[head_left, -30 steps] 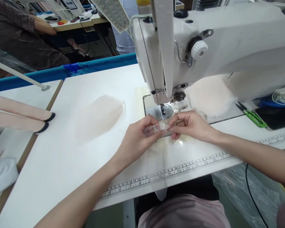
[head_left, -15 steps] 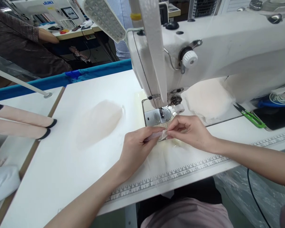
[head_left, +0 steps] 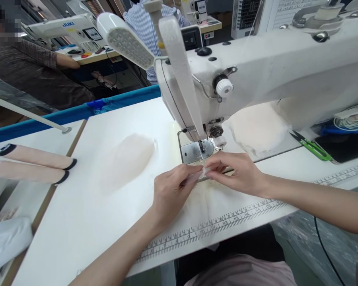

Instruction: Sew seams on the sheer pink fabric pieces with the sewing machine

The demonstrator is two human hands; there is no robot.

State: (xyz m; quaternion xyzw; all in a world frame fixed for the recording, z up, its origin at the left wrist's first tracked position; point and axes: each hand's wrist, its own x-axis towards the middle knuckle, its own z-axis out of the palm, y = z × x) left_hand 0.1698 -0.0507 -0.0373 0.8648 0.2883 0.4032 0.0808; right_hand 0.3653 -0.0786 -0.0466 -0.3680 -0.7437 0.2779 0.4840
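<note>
Both hands have pinched in tighter since a second ago: the left thumb and index were spread wider then, with the see-through strip stretched out between the fingers, and its tail hanging over the front edge isn't visible now. View has tipped too, so the sewing machine sits further left in the picture. Right now the left hand has the strip gripped between thumb and index, and the right hand is pinching the same bit from the other side, fingertips almost meeting. That strip is just in front of the metal needle plate, on the near side of the needle. Exactly how it's folded, can't tell, it's too small and sheer. Off to the left on the white tabletop lies a sheer pale piece, and more pale fabric sits under the machine arm. Green-handled scissors are over on the right, next to a flat black item. Printed ruler runs along the front edge, and two pinkish tubes with dark ends are at far left.
</note>
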